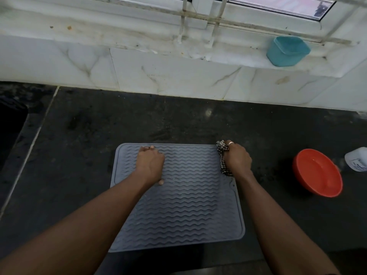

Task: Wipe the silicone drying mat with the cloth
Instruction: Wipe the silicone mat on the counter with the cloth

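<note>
A grey silicone drying mat (184, 207) with wavy ridges lies flat on the dark countertop, in the lower middle of the head view. My left hand (150, 164) presses palm down on the mat's far left part, fingers spread, holding nothing. My right hand (237, 158) is closed around a bunched black-and-white checked cloth (222, 155) at the mat's far right corner. The cloth touches the mat's right edge. Part of the cloth is hidden inside my fist.
A red bowl (317, 172) stands on the counter right of the mat, with a white bottle (357, 159) beside it at the frame edge. A teal container (287, 51) sits on the tiled window ledge. A dark sink opening (10, 128) lies far left.
</note>
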